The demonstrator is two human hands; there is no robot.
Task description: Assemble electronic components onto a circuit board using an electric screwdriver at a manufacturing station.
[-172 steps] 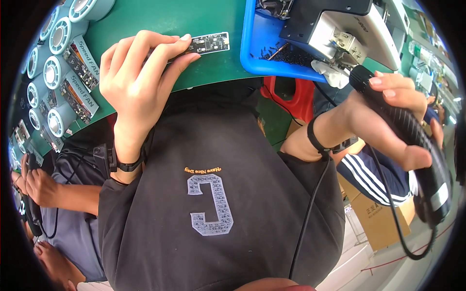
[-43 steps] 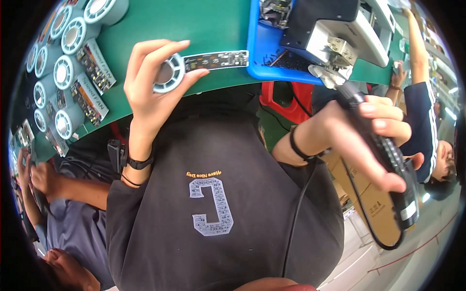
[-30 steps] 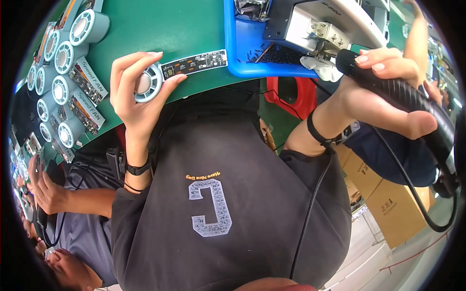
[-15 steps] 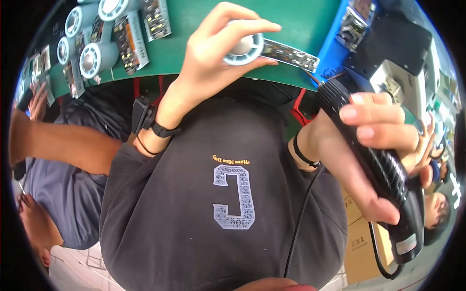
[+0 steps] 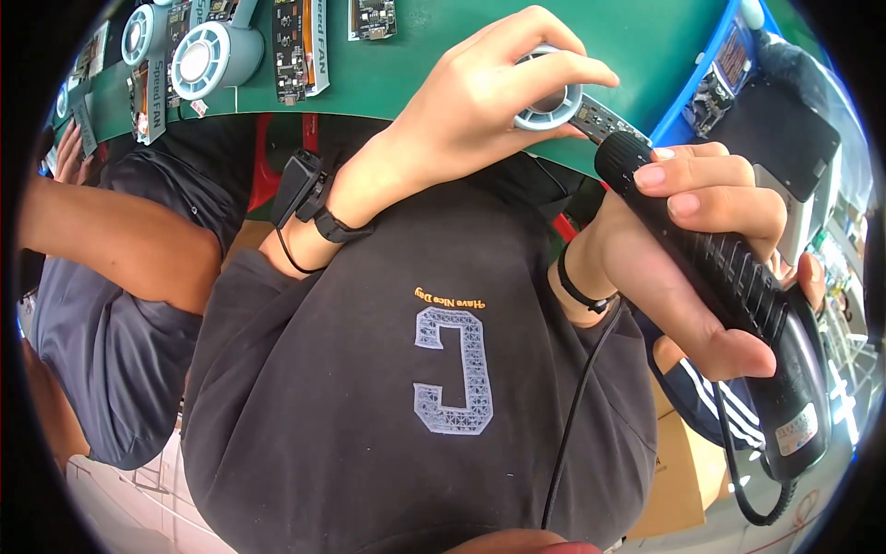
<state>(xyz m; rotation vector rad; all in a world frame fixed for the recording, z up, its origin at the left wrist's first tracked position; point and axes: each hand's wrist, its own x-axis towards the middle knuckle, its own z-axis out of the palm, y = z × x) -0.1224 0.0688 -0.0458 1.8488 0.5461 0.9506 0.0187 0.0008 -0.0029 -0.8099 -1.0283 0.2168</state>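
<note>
My left hand (image 5: 475, 97) grips a light blue handheld fan (image 5: 546, 113) by its round, slotted head, fingers curled over it and thumb below. A narrow circuit board (image 5: 604, 122) runs from the fan head toward my right hand. My right hand (image 5: 715, 198) is wrapped round a black corded electric screwdriver (image 5: 706, 249), tilted with its ribbed nose up and leftward. That nose covers part of the board's lower edge. Whether the bit touches the board I cannot make out.
Several more fans (image 5: 198, 60) with bare circuit boards (image 5: 290, 55) lie along the green table (image 5: 443, 18) at left. A blue bin (image 5: 692, 83) holding parts stands at the right, beside a black box (image 5: 784, 120). A co-worker's arm (image 5: 120, 231) reaches in at the left.
The view has shifted, so the bench fans sit farther left. The held fan and my left hand appear farther right, and the screwdriver's nose now overlaps the board, where its bit showed before.
</note>
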